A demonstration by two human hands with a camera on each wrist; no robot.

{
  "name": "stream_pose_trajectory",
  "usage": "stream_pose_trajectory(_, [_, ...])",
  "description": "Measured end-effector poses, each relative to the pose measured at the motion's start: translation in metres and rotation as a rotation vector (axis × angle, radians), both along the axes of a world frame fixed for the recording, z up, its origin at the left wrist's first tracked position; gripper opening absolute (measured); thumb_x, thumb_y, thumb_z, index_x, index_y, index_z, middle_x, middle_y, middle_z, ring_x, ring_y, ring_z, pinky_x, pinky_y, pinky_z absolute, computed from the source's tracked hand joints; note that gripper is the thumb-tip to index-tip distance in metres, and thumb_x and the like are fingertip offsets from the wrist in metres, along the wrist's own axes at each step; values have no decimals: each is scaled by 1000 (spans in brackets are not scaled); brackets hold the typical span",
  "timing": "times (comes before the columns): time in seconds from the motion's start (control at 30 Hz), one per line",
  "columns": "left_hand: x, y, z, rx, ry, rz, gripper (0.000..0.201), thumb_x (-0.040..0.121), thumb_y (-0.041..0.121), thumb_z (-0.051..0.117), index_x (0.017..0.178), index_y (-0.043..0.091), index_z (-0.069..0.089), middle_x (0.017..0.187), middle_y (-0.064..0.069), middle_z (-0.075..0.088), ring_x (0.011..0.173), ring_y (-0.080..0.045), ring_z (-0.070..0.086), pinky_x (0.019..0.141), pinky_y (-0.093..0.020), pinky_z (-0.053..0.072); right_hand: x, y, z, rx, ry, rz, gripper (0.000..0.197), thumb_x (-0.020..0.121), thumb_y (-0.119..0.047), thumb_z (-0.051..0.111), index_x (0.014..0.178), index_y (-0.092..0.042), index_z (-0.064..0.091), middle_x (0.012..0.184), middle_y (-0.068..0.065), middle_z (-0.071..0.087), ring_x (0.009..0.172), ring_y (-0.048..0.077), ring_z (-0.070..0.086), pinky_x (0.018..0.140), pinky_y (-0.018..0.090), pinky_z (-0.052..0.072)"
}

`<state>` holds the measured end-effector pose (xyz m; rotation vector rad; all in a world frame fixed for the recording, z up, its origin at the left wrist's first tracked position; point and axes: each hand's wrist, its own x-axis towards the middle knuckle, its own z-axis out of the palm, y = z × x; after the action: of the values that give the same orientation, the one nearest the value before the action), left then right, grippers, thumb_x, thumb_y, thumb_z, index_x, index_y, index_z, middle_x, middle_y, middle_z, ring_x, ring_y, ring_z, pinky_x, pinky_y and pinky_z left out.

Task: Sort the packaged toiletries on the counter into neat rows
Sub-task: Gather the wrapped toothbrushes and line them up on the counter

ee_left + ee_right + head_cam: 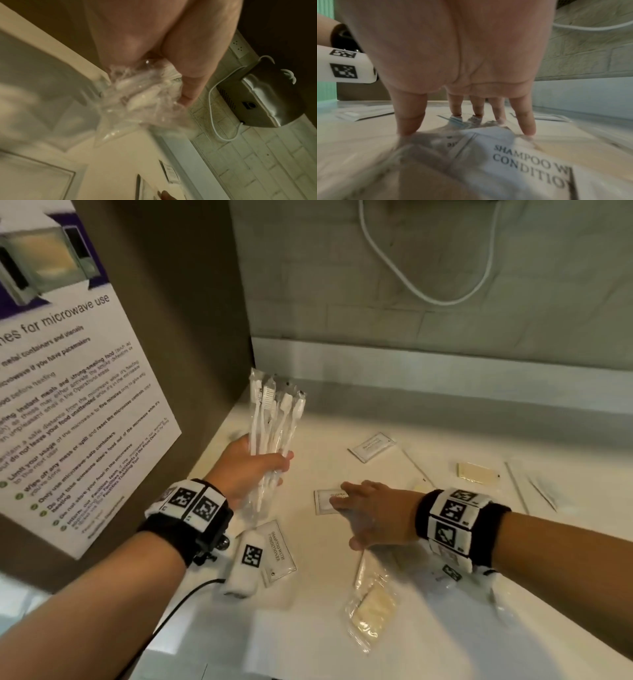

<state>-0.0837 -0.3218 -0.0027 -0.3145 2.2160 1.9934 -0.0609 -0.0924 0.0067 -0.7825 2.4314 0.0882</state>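
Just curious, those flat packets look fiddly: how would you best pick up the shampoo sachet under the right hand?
Take the shampoo sachet by an edge, coming from above. It lies flat on the counter, so the right hand would probably need to pinch the edge.

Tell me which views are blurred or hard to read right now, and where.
Head view: mostly sharp, toothbrushes in the left hand clear, wrapped packet near the bottom smeared. Left wrist view: dim, the plastic wrap streaked with motion blur and glints. Right wrist view: right hand fills the frame, shampoo sachet readable but smeared at the left.
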Motion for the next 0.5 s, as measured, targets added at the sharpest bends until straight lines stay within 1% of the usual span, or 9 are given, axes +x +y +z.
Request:
stream_pose_trajectory(0.07, [2,7,2,-15,1,-23,40,80,-1,70,118,12,63,102,-5,76,89,-20,71,72,-34,58,0,8,0,-18,-43,-37,70,90,-51,54,150,-27,25,158,6,20,142,30,25,116,43,22])
stream_pose_trajectory(0.1, [2,10,3,-21,-2,-36,40,80,-1,69,118,12,63,102,-4,76,88,-19,71,73,-34,58,-2,10,2,-27,-59,-51,68,89,-54,54,148,-29,31,156,2,28,141,27,30,116,44,24])
stream_pose_trajectory(0.17, [3,16,5,-40,-2,-59,40,79,-1,70,116,14,64,101,-3,76,93,-20,71,81,-35,58,-13,11,9,-43,-59,-73,56,91,-54,50,139,-25,46,144,-2,46,133,21,43,113,40,30])
stream_pose_trajectory(0.27, [2,23,4,-45,-1,-63,31,80,2,69,107,17,66,98,-6,77,93,-24,73,91,-45,55,-43,9,18,-131,73,-158,49,92,-51,49,132,-22,55,133,-3,57,122,19,52,109,38,37])
stream_pose_trajectory(0.3, [2,25,4,-36,-2,-54,29,81,1,68,105,18,66,97,-9,76,91,-25,74,92,-49,55,-54,8,19,-162,132,-189,49,91,-51,51,131,-22,55,132,-2,59,121,19,53,108,39,38])
stream_pose_trajectory(0.37, [-1,29,2,-24,-5,-39,29,81,-1,67,102,18,65,94,-13,76,88,-27,74,92,-52,54,-74,9,15,-167,192,-243,54,91,-50,52,137,-20,50,139,1,54,127,22,49,109,40,37])
stream_pose_trajectory(0.43, [-4,32,0,-29,-2,-42,30,78,-2,69,99,19,67,93,-14,75,89,-30,74,91,-53,54,-86,10,7,-108,187,-280,63,91,-50,54,144,-20,40,146,3,46,133,25,43,111,40,33])
stream_pose_trajectory(0.47, [-5,33,0,-39,0,-51,30,77,-2,71,98,19,67,93,-14,75,90,-31,73,91,-53,54,-88,10,3,-83,181,-284,66,89,-51,56,145,-20,38,147,3,45,133,26,43,111,40,32])
stream_pose_trajectory(0.5, [-7,35,0,-44,2,-55,30,76,-2,71,98,18,68,94,-14,75,90,-32,73,91,-52,54,-89,11,-1,-60,179,-261,65,88,-53,56,142,-21,40,145,2,47,131,26,45,110,41,33])
